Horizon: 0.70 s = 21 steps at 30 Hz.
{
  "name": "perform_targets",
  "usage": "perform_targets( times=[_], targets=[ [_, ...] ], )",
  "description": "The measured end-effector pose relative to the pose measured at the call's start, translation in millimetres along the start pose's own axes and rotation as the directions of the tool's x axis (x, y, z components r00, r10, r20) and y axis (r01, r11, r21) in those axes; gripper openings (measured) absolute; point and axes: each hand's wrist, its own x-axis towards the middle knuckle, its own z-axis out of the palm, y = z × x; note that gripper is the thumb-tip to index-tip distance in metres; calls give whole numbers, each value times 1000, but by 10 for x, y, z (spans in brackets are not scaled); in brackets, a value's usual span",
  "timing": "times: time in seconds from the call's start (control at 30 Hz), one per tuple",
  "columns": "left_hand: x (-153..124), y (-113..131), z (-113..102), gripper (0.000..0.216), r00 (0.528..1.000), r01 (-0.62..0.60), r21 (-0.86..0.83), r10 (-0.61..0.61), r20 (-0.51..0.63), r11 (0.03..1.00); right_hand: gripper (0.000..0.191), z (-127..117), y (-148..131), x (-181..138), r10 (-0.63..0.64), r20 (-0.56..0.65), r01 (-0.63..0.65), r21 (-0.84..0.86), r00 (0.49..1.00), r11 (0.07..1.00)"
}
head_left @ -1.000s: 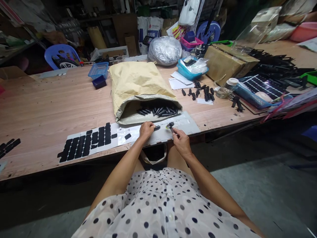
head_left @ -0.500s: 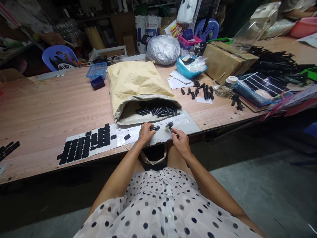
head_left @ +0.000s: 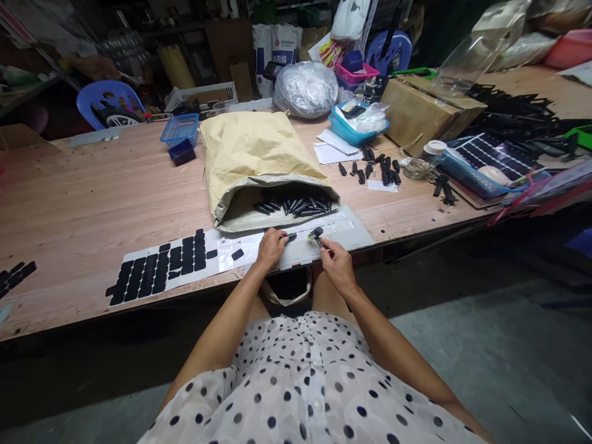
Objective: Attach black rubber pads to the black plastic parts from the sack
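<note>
A slim black piece (head_left: pixel 291 237) pokes out of the pinched fingers of my left hand (head_left: pixel 272 248), just above a pale grey board (head_left: pixel 342 237). My right hand (head_left: pixel 338 264) is closed around the handle of a small hammer (head_left: pixel 316 234) with a dark head. The hammer's head is up and to the left of the fingers, over the same board, apart from the black piece. Directly beyond my hands lies an open tan sack (head_left: pixel 259 148), and many slim black pieces (head_left: pixel 300 205) show in its mouth.
Left of my hands lies a sheet of black rounded patches (head_left: pixel 157 271). Short black parts (head_left: pixel 383 169) are scattered right of the sack, near a turquoise basket (head_left: pixel 354 132) and a cardboard box (head_left: pixel 420 117). A blue basket (head_left: pixel 180 131) stands behind left. The table's front edge runs below my hands.
The black piece in my left hand has turned and now shows a narrower side. The hammer in my right hand has stayed almost in place.
</note>
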Motion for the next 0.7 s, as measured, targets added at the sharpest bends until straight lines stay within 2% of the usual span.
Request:
perform_targets(
  times=[0.2, 0.43, 0.7],
  targets=[
    [-59, -17, 27, 22, 997, -44, 57, 47, -61, 997, 35, 4, -48, 16, 31, 8, -32, 18, 999, 999],
    [-80, -64, 79, 27, 994, -76, 53, 80, -80, 996, 33, 55, -71, 40, 17, 14, -18, 28, 1000, 999],
    [-49, -41, 98, 25, 994, -59, 51, 63, -85, 997, 33, 130, -183, 128, -101, 27, 102, -38, 994, 994]
  ],
)
